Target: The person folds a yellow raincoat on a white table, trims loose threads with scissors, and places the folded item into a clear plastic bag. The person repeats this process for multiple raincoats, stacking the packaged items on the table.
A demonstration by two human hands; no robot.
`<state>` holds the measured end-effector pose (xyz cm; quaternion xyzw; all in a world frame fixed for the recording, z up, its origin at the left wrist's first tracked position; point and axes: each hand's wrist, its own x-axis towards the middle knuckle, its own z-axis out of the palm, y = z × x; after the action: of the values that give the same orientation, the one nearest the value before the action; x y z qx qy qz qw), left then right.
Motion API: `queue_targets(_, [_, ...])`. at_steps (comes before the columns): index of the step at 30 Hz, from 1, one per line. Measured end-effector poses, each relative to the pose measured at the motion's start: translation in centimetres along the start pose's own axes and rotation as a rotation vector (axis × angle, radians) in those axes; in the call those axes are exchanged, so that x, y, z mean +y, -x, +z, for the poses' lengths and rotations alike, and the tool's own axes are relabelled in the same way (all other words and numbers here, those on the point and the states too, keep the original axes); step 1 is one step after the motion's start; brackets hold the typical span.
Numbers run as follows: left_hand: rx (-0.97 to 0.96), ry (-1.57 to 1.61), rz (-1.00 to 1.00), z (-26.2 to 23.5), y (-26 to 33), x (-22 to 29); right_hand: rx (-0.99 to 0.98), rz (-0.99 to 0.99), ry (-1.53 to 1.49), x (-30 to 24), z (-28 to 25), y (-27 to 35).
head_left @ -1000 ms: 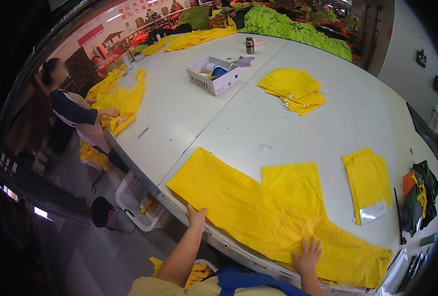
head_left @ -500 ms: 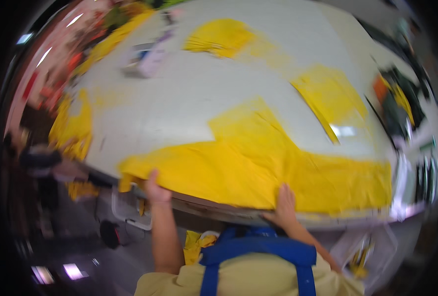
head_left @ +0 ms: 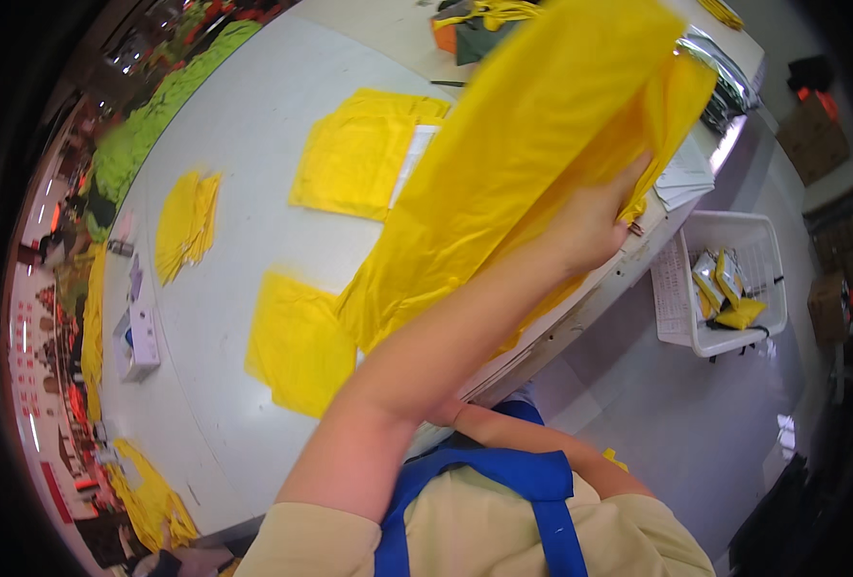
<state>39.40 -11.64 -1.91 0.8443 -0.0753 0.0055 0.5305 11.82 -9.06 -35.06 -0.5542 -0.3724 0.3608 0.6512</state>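
A large piece of yellow fabric is lifted off the table and hangs in a long fold toward the far right. My left hand reaches across my body and is closed on its near edge, with the fingertips partly behind the cloth. My right hand lies low at the table's front edge, under my left forearm, its fingers hidden. Beside the raised cloth, a folded yellow piece rests on the table. Farther back is a squarish stack of yellow fabric.
The pale table curves around my left. On it are a fanned yellow pile and a white box. Green fabric is heaped along the far edge. A white plastic basket with yellow packets stands on the floor at right.
The yellow fabric, lying flat along the table edge before, is now raised toward the far right. My left hand has swung across to the right; my right hand has drawn back. The view has turned right.
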Motion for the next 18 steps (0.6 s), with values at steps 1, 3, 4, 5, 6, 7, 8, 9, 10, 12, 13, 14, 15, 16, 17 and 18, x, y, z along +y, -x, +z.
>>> queue_targets(1, [-0.059,-0.146,-0.096,2.1,-1.2,-2.8,-0.001,0.028,-0.085,1.4,0.5,0.1])
queue_targets(3, [-0.171,-0.296,-0.275,6.1,-1.0,-8.7,0.022,0.088,-0.269,-0.4,0.5,-0.5])
queue_targets(4, [-0.175,-0.335,-0.154,7.5,0.2,-11.5,0.01,0.122,-0.36,-0.8,0.5,-0.1])
queue_targets(5, [-0.214,-0.382,-0.014,8.9,1.6,-13.3,0.033,0.137,-0.461,-2.3,-0.1,-0.6])
queue_targets(6, [-0.172,-0.328,0.16,8.1,3.9,-12.7,0.045,0.145,-0.461,-3.0,-0.3,-0.7])
queue_targets(7, [-0.109,-0.272,0.324,6.2,6.6,-11.6,0.044,0.16,-0.455,-3.2,-0.1,-0.3])
queue_targets(8, [-0.057,-0.368,0.322,4.1,8.5,-10.5,0.08,0.15,-0.346,-3.8,-1.0,-0.6])
queue_targets(9, [0.022,-0.471,0.301,1.7,11.2,-9.8,0.082,0.151,-0.234,-4.3,-1.6,-0.4])
queue_targets(10, [0.121,-0.569,0.156,-0.3,14.4,-10.3,0.09,0.169,-0.097,-5.1,-2.3,-0.5])
queue_targets(12, [0.346,-0.717,-0.139,-3.3,21.0,-11.8,0.073,0.223,0.156,-7.8,-2.9,0.0])
queue_targets(13, [0.492,-0.746,-0.26,-4.1,24.0,-13.2,0.065,0.158,0.092,-8.7,-3.3,-0.5])
queue_targets(14, [0.548,-0.729,-0.393,-4.5,26.2,-14.2,0.026,0.166,0.16,-10.0,-3.6,-0.5])
queue_targets(15, [0.602,-0.707,-0.519,-4.8,28.1,-15.4,-0.007,0.17,0.232,-11.4,-4.1,-0.4])
queue_targets(16, [0.65,-0.705,-0.521,-5.5,29.9,-17.5,-0.041,0.174,0.307,-12.4,-4.8,-0.2])
queue_targets(17, [0.696,-0.699,-0.523,-6.2,31.1,-20.2,-0.121,0.184,0.313,-12.7,-5.6,0.1])
queue_targets(18, [0.742,-0.688,-0.517,-6.7,31.5,-22.1,-0.192,0.265,0.203,-13.2,-7.1,0.2])
